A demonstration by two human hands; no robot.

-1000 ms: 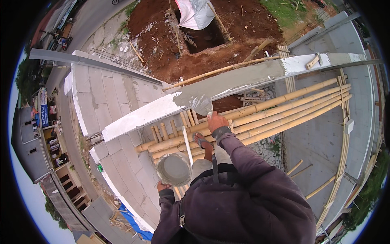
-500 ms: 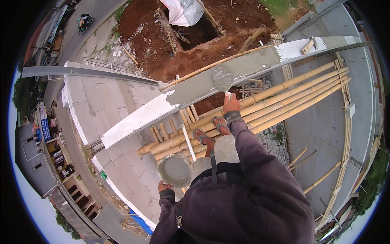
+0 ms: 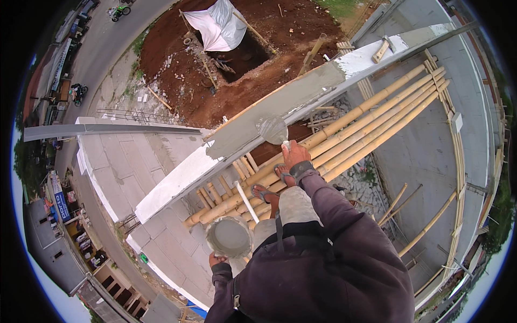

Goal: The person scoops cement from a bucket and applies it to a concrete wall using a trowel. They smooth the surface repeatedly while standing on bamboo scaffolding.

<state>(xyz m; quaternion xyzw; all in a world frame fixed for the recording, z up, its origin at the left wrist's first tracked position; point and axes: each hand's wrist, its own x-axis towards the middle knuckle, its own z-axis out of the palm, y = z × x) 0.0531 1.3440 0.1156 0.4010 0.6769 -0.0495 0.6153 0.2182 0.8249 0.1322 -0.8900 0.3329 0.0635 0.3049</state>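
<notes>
My right hand [image 3: 295, 155] is wrapped round the pale handle of a round-bladed trowel [image 3: 273, 130]. Grey mortar coats the blade, which lies over the wet mortar layer [image 3: 309, 97] on top of a long, narrow wall. White surface [image 3: 171, 192] shows on the wall top to the left of that layer. Low on my left, my left hand [image 3: 217, 259] grips the edge of a round bowl [image 3: 209, 233] with smooth grey mortar [image 3: 231, 237] in it. The fingers under the bowl are partly hidden.
My sandalled feet stand on bamboo poles [image 3: 371, 125] beside the wall. A wooden-handled hammer-like tool [image 3: 382, 49] rests farther right on the wall top. Beyond lies red soil with a pit [image 3: 242, 59] partly under a sheet [image 3: 218, 24]. A white pole [image 3: 246, 202] stands near my knee.
The trowel has shifted slightly left along the wall's mortar, still in my right hand. The whole view has turned somewhat. My left hand keeps hold of the bowl.
</notes>
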